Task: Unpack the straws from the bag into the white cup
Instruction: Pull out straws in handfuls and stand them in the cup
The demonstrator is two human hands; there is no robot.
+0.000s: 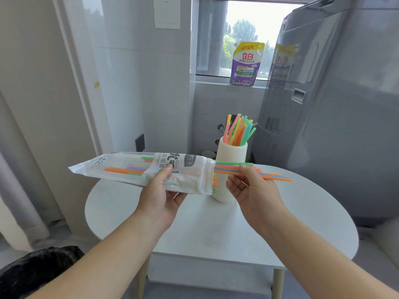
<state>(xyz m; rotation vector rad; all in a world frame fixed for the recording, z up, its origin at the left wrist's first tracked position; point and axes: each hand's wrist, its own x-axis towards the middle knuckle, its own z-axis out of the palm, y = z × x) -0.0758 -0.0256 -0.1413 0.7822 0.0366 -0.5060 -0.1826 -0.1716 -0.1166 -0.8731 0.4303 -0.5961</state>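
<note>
My left hand (160, 192) grips a clear plastic straw bag (121, 168) held level above the table, its open mouth pointing right. Several coloured straws (269, 175) stick out of that mouth, and my right hand (252, 186) pinches them between thumb and fingers. More straws remain inside the bag. Behind the bag's mouth stands the white ribbed cup (232, 156), upright on the table, with several straws (238, 130) fanned out of its top. The lower part of the cup is partly hidden by the bag and my right hand.
The white oval table (216, 229) carries the cup. A grey washing machine (336, 117) stands at the right. A purple detergent pouch (246, 63) sits on the window sill. A black bag (36, 270) lies on the floor, lower left.
</note>
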